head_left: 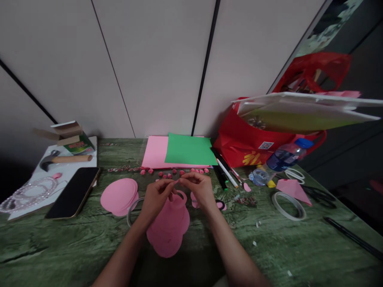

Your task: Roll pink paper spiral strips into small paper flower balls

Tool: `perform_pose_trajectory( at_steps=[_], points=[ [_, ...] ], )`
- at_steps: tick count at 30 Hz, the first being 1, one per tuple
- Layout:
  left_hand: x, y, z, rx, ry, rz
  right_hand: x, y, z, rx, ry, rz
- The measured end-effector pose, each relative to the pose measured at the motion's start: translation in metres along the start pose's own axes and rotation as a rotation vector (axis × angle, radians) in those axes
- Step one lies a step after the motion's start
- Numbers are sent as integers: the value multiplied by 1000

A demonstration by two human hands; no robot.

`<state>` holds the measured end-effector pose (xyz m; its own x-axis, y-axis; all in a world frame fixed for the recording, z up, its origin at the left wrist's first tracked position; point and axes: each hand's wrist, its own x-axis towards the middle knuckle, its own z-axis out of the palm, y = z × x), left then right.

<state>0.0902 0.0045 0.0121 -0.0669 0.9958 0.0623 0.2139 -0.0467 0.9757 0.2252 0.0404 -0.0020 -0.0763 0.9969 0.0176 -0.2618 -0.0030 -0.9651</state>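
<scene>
My left hand (157, 196) and my right hand (201, 192) meet at the fingertips over the middle of the table. Both are closed in a pinch on a small piece of pink paper (176, 181), mostly hidden by the fingers. Below them lie overlapping pink paper rounds (168, 231), with a pink paper ring at their upper end. Left of my left hand is a pile of pink paper circles (119, 195). A roll of tape (131, 213) is partly hidden behind my left forearm. Several small pink balls (160, 174) lie in a row beyond my hands.
Pink and green paper sheets (191, 149) lie against the wall. At left are a phone (73, 193), a hammer (72, 158) and a bead string (36, 193). At right stand a red bag (233, 137) and a tilted bottle (284, 155), near a tape roll (277, 205) and pens (227, 172).
</scene>
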Motion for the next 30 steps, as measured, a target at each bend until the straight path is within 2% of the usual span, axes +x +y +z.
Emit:
perform_pose_trajectory(
  at_steps=[8,14,23,30],
  points=[
    [0,1,-1,-54,20,-39,2,5,-1,63,-34,16],
    [-2,5,1,-73,-28,-65,2,5,-2,63,-10,9],
    [-2,3,0,-94,-34,-67,2,2,-2,27,24,54],
    [1,1,-2,-100,-20,-60,2,1,-2,62,-51,60]
  ],
)
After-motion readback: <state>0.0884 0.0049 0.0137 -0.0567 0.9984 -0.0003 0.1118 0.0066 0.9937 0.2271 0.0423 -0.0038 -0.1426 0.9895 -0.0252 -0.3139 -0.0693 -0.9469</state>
